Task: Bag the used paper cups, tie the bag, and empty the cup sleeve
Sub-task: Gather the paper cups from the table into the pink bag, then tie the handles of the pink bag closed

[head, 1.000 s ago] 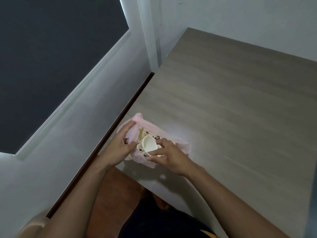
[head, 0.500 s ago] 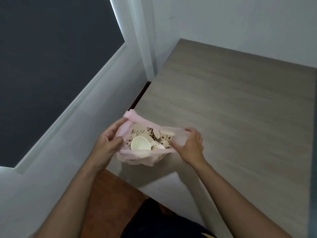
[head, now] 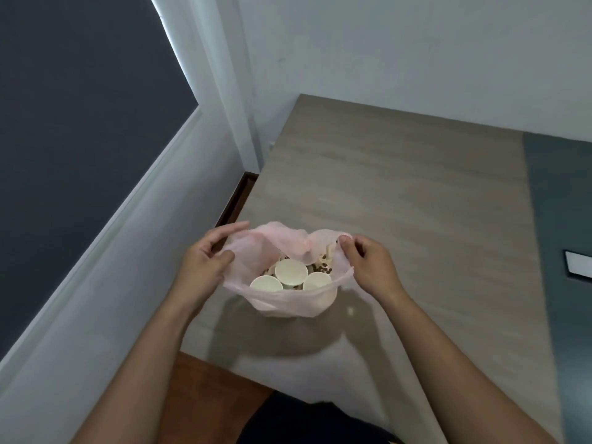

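Note:
A thin pink plastic bag (head: pixel 290 301) stands on the grey wood-grain table (head: pixel 400 200) near its front edge, mouth open upward. Inside it lie several white paper cups (head: pixel 291 271), some with brown dotted sides. My left hand (head: pixel 205 262) pinches the bag's left rim between thumb and fingers. My right hand (head: pixel 368 264) pinches the right rim. The far rim of the bag droops inward between my hands. No cup sleeve is in view.
A white wall and a window frame (head: pixel 205 100) run along the left of the table, with a dark gap (head: pixel 235 200) between wall and table edge. A dark panel with a small white rectangle (head: pixel 578 265) lies at the right edge.
My right hand has let go of a cup inside the bag and taken the right rim. Both hands have pulled the rims apart and upward, opening the bag wider; the view shifted.

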Motion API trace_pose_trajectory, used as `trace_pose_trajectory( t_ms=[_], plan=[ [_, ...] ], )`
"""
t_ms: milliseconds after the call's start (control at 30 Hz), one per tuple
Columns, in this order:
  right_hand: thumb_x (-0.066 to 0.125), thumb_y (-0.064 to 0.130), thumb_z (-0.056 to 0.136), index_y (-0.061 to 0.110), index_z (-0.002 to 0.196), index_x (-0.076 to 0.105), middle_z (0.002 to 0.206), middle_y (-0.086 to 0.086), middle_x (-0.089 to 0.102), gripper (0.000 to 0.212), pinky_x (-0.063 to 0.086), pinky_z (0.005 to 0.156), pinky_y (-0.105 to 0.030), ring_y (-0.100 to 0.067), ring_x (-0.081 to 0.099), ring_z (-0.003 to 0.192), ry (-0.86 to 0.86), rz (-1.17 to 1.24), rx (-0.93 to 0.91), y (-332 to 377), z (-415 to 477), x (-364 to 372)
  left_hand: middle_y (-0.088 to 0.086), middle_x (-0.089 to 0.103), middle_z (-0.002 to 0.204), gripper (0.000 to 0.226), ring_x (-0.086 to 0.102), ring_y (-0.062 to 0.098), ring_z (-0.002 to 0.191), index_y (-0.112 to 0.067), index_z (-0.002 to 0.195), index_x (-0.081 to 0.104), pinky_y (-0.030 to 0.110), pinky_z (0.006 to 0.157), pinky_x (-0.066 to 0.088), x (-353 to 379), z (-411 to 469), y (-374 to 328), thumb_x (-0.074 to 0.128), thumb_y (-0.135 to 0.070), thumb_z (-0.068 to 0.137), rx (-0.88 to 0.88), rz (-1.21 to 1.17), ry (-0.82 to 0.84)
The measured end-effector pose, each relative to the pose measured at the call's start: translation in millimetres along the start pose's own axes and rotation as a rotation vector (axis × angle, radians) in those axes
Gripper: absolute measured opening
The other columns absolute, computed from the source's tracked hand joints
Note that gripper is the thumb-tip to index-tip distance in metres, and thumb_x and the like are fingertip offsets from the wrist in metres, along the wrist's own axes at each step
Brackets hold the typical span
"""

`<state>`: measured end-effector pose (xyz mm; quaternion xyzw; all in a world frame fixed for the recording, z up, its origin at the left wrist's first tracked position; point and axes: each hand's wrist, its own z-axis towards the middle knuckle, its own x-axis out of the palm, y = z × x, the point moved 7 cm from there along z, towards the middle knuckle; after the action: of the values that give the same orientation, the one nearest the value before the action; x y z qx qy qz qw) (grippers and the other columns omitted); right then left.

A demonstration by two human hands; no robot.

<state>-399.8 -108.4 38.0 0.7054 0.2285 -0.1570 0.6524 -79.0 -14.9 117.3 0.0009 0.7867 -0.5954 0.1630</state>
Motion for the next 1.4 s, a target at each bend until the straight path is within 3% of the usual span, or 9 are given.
trace_pose_trajectory(
  t_ms=[200, 300, 467, 567, 767, 1033, 1167, 1300, 1400],
  plan=[
    [0.056, 0.028, 0.111, 0.014, 0.085, 0.069, 0.075, -0.001, 0.071, 0.032, 0.048, 0.070, -0.035, -0.024, 0.067, 0.073, -0.195, -0.135, 0.102, -13.3, -15.8, -43.8, 0.010, 0.068, 0.148, 0.059, 0.068, 0.030, 0.129, -0.022, 0.154, 0.063, 0.039, 0.100, 0.052, -13.2, 44.6, 25.6, 0.079, -0.017, 0.098, -0.166, 0.433, 0.055],
    [0.056, 0.028, 0.111, 0.012, 0.091, 0.072, 0.080, -0.006, 0.075, 0.030, 0.050, 0.072, -0.036, -0.031, 0.071, 0.078, -0.277, -0.202, 0.159, -24.9, -25.7, -68.7, 0.016, 0.080, 0.114, 0.029, 0.073, 0.033, 0.098, -0.007, 0.123, 0.081, 0.036, 0.077, 0.048, -20.0, 55.6, 22.9, 0.076, -0.026, 0.101, -0.155, 0.600, 0.085],
    [0.060, 0.022, 0.107, 0.009, 0.087, 0.073, 0.079, -0.015, 0.075, 0.027, 0.051, 0.072, -0.040, -0.038, 0.071, 0.078, -0.310, -0.366, 0.246, -38.1, -39.4, -99.8, 0.000, 0.070, 0.065, 0.019, 0.059, 0.025, 0.051, -0.013, 0.103, 0.082, 0.026, 0.049, 0.046, -34.4, 69.7, 10.3, 0.065, -0.023, 0.105, -0.106, 0.430, -0.012],
    [0.061, 0.022, 0.103, 0.006, 0.085, 0.072, 0.082, -0.020, 0.074, 0.026, 0.046, 0.070, -0.039, -0.042, 0.069, 0.083, -0.320, -0.440, 0.329, -42.8, -43.5, -112.9, -0.008, 0.062, 0.045, 0.023, 0.057, 0.023, 0.051, -0.018, 0.111, 0.082, 0.028, 0.061, 0.052, -43.7, 81.2, 11.4, 0.060, -0.020, 0.106, -0.133, 0.261, -0.083],
    [0.053, 0.024, 0.106, 0.008, 0.084, 0.064, 0.081, -0.016, 0.066, 0.030, 0.040, 0.071, -0.038, -0.039, 0.061, 0.085, -0.305, -0.423, 0.381, -30.0, -43.7, -115.4, 0.011, 0.071, 0.080, 0.032, 0.073, 0.039, 0.076, -0.015, 0.099, 0.077, 0.037, 0.073, 0.056, -42.4, 91.1, 11.0, 0.050, -0.028, 0.105, -0.048, 0.279, -0.169],
    [0.034, 0.012, 0.105, 0.003, 0.100, 0.062, 0.142, -0.015, 0.074, 0.030, 0.046, 0.121, -0.039, -0.022, 0.066, 0.139, -0.264, 1.013, 0.234, 13.3, -26.2, -81.6, -0.013, 0.040, 0.175, 0.048, 0.040, 0.003, 0.158, -0.047, 0.160, 0.052, 0.030, 0.132, 0.029, -24.2, 97.0, -18.3, 0.026, -0.045, 0.119, 0.314, 0.059, -0.230],
    [0.035, 0.020, 0.103, 0.014, 0.082, 0.049, 0.105, -0.018, 0.079, 0.026, 0.052, 0.106, -0.036, -0.035, 0.072, 0.114, -0.223, 1.281, 0.192, 49.7, -14.7, -79.2, 0.001, 0.071, 0.151, 0.045, 0.061, 0.013, 0.146, -0.028, 0.146, 0.065, 0.044, 0.131, 0.037, -2.0, 118.2, -38.6, 0.033, -0.039, 0.117, 0.157, -0.735, -0.117],
    [0.039, 0.028, 0.110, 0.023, 0.075, 0.037, 0.068, 0.004, 0.049, 0.035, 0.047, 0.113, -0.037, -0.029, 0.074, 0.104, -0.244, 1.362, 0.233, 74.0, -2.4, -71.8, 0.015, 0.084, 0.107, 0.049, 0.078, 0.031, 0.118, -0.023, 0.116, 0.075, 0.046, 0.110, 0.053, 24.7, 123.3, -79.6, 0.029, -0.040, 0.117, 0.075, -1.000, 0.017],
    [0.039, 0.030, 0.111, 0.025, 0.070, 0.038, 0.065, 0.008, 0.039, 0.041, 0.052, 0.094, -0.033, -0.020, 0.059, 0.074, -0.243, 1.378, 0.184, 85.7, 4.7, -70.9, -0.003, 0.048, 0.051, 0.053, 0.073, 0.026, 0.061, -0.019, 0.093, 0.069, 0.043, 0.092, 0.061, 46.7, 124.1, -89.8, 0.028, -0.042, 0.116, 0.025, -1.019, 0.186]
  ],
)
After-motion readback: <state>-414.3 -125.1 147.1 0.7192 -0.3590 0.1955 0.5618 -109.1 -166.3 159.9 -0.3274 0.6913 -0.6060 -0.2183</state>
